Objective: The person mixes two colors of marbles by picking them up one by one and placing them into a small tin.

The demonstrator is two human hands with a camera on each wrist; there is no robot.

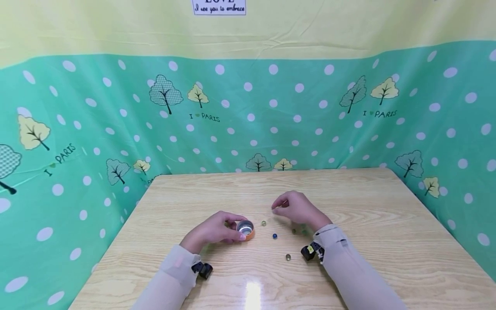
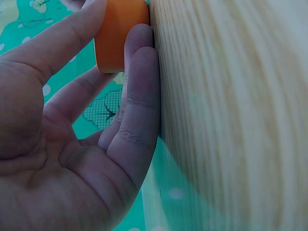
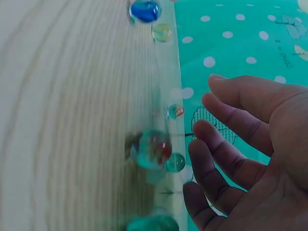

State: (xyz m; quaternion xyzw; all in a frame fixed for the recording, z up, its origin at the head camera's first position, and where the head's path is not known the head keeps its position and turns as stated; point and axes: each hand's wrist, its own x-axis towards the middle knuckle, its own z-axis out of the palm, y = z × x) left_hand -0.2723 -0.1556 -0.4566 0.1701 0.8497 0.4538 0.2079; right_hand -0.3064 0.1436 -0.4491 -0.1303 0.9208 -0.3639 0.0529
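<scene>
My left hand (image 1: 215, 230) grips a small round orange tin (image 1: 251, 234) with a bare metal inside; its open top faces up. In the left wrist view the tin (image 2: 120, 38) rests on the tabletop between thumb and fingers. My right hand (image 1: 296, 209) is raised a little over the table, fingers loosely bent. Nothing shows between its thumb and fingers in the right wrist view. Close by lie glass marbles: a blue marble (image 1: 274, 236), a yellowish marble (image 1: 264, 223), a green marble (image 1: 304, 231) and a clear marble (image 1: 288, 257). A red-streaked marble (image 3: 153, 148) shows near the right fingers.
Everything lies on a pale wood-grain table (image 1: 217, 189). A green and yellow printed cloth (image 1: 248, 133) hangs behind it and along both sides. A small black camera (image 1: 308, 252) is strapped at the right wrist, another camera (image 1: 205, 270) at the left.
</scene>
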